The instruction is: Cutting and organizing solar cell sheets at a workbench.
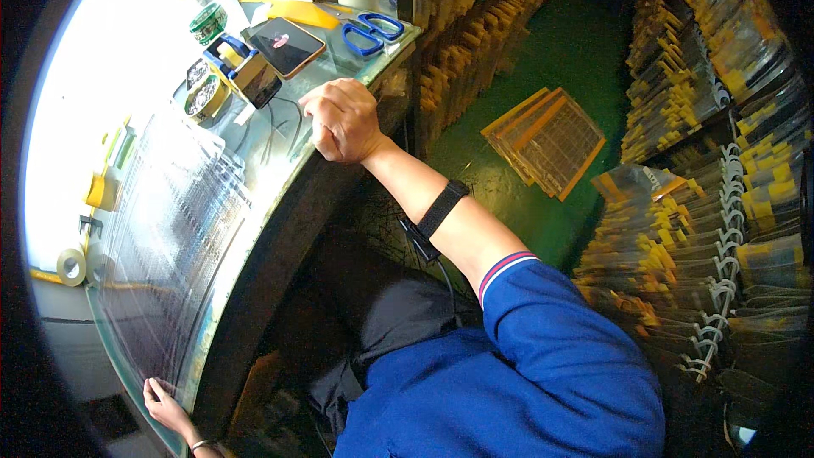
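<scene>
lengthwise, clear sheets (174, 254) stretch from the touching left hand (168, 412), grip unclear, toward the right hand (343, 121), loosely fisted, seemingly empty.

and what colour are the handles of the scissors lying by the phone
The scissors' handles are blue, seen best in the head view, the only one here.

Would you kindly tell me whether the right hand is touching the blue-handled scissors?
Apart: the head view shows tabletop between the right hand and the blue-handled scissors.
</scene>
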A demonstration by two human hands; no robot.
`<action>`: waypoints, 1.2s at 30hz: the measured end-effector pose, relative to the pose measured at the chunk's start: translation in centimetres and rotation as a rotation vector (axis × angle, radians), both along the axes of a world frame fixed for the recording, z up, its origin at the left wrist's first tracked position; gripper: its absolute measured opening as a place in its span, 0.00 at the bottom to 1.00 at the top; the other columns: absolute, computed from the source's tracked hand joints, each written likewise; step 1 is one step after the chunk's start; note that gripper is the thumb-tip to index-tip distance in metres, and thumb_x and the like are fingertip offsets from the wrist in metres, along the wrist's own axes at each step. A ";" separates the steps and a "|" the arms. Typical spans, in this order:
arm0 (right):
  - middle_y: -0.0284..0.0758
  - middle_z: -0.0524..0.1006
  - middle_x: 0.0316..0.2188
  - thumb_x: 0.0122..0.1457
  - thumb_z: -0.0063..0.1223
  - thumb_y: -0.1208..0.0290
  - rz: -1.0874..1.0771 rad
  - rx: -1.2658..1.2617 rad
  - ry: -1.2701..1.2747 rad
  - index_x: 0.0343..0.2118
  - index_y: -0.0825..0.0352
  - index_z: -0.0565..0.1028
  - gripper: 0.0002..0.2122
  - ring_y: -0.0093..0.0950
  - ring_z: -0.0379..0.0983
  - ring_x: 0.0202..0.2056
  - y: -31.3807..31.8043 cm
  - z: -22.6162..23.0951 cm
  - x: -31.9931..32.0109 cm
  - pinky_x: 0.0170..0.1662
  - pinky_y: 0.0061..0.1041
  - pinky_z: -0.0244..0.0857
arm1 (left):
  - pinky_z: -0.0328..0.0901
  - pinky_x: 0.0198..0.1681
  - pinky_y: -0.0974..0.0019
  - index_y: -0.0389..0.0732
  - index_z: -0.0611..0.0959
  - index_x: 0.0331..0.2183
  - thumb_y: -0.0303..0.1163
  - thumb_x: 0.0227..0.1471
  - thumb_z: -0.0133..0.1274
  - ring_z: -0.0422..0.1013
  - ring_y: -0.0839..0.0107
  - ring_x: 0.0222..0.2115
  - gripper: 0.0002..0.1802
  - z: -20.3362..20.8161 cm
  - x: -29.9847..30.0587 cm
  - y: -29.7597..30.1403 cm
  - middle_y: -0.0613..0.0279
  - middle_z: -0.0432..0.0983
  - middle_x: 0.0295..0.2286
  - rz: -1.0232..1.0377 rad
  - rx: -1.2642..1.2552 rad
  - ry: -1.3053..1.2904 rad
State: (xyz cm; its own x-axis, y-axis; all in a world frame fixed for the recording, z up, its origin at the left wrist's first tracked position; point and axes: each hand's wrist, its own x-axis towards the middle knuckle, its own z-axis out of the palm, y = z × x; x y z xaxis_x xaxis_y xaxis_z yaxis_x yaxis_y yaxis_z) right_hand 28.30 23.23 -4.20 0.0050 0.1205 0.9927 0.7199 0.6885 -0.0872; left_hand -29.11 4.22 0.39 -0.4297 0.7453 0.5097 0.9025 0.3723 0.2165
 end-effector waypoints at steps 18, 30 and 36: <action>0.32 0.72 0.23 0.44 0.39 0.72 -0.008 -0.001 0.000 0.18 0.62 0.65 0.03 0.30 0.68 0.23 -0.3 0.2 -0.1 0.31 0.27 0.60 | 0.58 0.44 0.64 0.33 0.75 0.39 0.41 0.51 0.44 0.66 0.60 0.40 0.21 0.5 1.0 -0.4 0.51 0.71 0.39 -0.007 -0.024 -0.014; 0.32 0.72 0.22 0.43 0.40 0.72 -0.024 -0.014 0.002 0.18 0.63 0.66 0.03 0.31 0.69 0.25 -0.4 0.2 -0.2 0.32 0.28 0.60 | 0.58 0.45 0.65 0.35 0.76 0.39 0.43 0.51 0.43 0.66 0.60 0.40 0.22 0.4 0.7 -0.6 0.53 0.71 0.39 0.009 -0.032 0.044; 0.32 0.72 0.22 0.43 0.40 0.73 -0.031 -0.004 -0.003 0.18 0.63 0.66 0.02 0.30 0.69 0.24 -0.6 0.1 0.0 0.31 0.27 0.60 | 0.58 0.44 0.65 0.35 0.76 0.39 0.43 0.51 0.44 0.66 0.60 0.40 0.22 0.0 0.9 -0.1 0.53 0.71 0.39 0.018 -0.038 0.052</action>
State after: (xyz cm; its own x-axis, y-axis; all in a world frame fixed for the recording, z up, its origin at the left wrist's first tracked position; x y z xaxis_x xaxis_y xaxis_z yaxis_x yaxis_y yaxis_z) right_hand 28.34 22.65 -4.05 0.0063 0.1240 0.9923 0.7414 0.6652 -0.0879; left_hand -28.21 4.11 0.42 -0.4168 0.7569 0.5034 0.9054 0.3952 0.1554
